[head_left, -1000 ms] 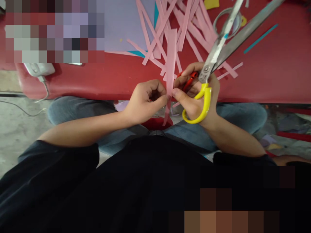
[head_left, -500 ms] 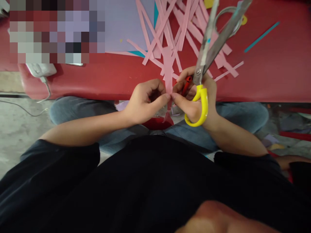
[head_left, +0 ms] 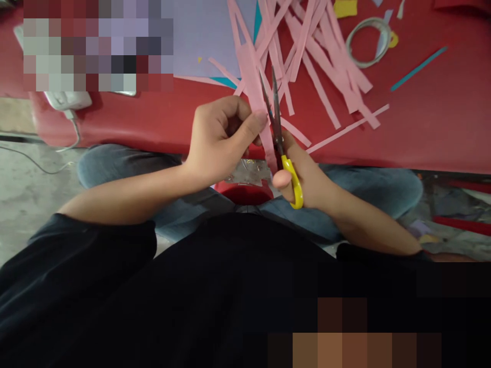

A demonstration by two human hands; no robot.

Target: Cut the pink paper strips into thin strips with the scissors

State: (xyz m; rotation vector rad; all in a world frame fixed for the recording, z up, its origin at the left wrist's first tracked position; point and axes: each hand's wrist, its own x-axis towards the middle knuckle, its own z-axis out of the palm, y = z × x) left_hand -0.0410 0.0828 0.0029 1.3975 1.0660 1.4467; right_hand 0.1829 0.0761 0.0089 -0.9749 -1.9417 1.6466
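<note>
Pink strip [head_left: 256, 97] pinched by left hand [head_left: 218, 140], right hand [head_left: 307, 179] gripping scissors [head_left: 276, 122], pink offcuts [head_left: 318, 56] perhaps crowding beyond

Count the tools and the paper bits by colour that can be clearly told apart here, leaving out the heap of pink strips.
Scissors: 1
Tape ring: 1
Teal strip lying alone: 1
Lilac sheet: 1
Yellow scraps: 2, the other by the ring
Pink strip held in the left hand: 1
Total: 7

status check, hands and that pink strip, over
Left hand pinching pink strip upright. Right hand holding scissors, blades along the strip's edge. Loose strips on red table behind, nothing blocking.
</note>
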